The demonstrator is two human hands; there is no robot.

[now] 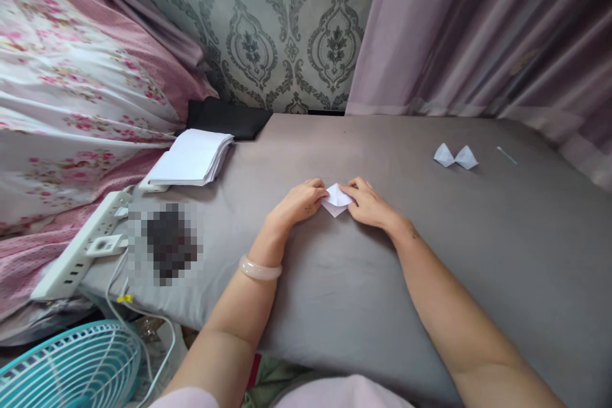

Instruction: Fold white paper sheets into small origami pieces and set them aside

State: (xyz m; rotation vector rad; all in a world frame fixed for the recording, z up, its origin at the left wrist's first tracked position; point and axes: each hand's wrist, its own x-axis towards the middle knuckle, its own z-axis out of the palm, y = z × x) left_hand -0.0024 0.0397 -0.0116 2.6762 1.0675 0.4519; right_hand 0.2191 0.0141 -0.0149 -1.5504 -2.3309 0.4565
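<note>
A small white piece of folded paper [337, 199] lies between my hands near the middle of the grey-covered surface [344, 280]. Its upper part forms a raised peak, and a pointed flap shows below. My left hand [306, 199] pinches the paper's left edge with closed fingers. On the opposite edge, my right hand [368, 204] grips it with thumb and fingers. A pale bangle [261, 269] circles my left wrist. Farther right stands a finished-looking white folded paper shape [456, 157] with two pointed halves.
A thick stack of white paper [191, 158] and a black flat item [229, 118] lie at the back left. A power strip [79, 248] runs along the left edge, with cables and a turquoise fan [71, 363] below. A thin stick [507, 155] rests far right.
</note>
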